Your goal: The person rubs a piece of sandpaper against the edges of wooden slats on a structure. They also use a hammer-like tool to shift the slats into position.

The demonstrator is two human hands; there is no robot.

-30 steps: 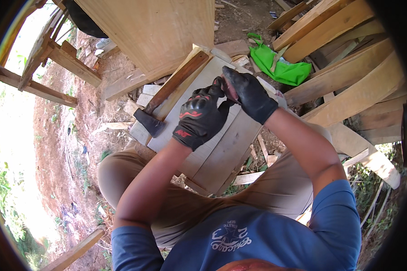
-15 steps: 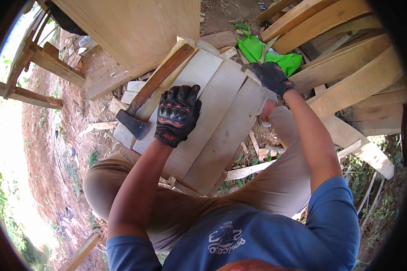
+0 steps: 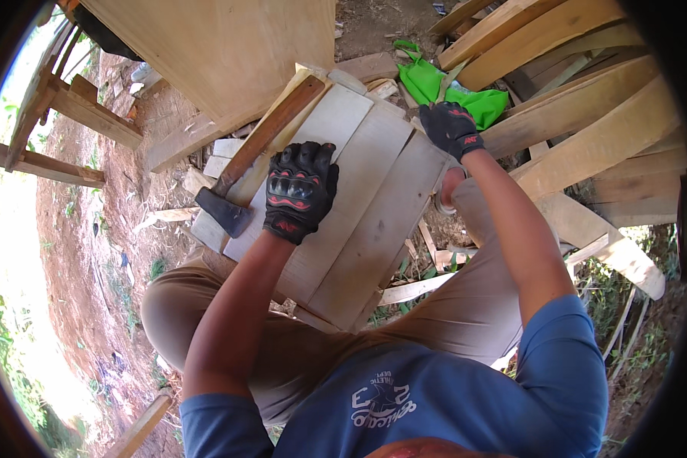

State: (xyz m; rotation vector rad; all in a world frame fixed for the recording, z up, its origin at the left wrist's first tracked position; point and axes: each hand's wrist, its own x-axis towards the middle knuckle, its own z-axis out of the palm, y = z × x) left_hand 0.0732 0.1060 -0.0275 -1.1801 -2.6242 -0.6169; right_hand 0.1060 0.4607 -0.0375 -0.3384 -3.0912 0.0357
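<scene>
Several pale boards (image 3: pixel 366 206) lay side by side between the person's knees, slanting from lower left to upper right. Left hand (image 3: pixel 301 187), black glove with red marks, was palm down on the left-hand boards, fingers close together and bent slightly; palm side hidden, so couldn't tell if anything was under it. Right hand (image 3: pixel 452 128), same glove, was at the far right corner of the boards, fingers curled narrow; couldn't tell what, if anything, it gripped. Axe (image 3: pixel 223 212) lay along the left edge of the boards, dark head just left of the left hand, brown handle running away toward the far end. Bright green bag (image 3: pixel 487 108) sat just past the right hand. Part of a foot (image 3: pixel 452 183) showed below that hand, beside the right knee. Large wooden panel (image 3: pixel 229 57) stood past the far end of the boards, upper left. Long curved planks (image 3: pixel 588 114) were piled on the right. Wooden frame (image 3: pixel 95 118) stood at far left, over reddish soil (image 3: pixel 76 221). Beige trousers (image 3: pixel 466 305), blue shirt (image 3: pixel 466 397) nearest the camera.
</scene>
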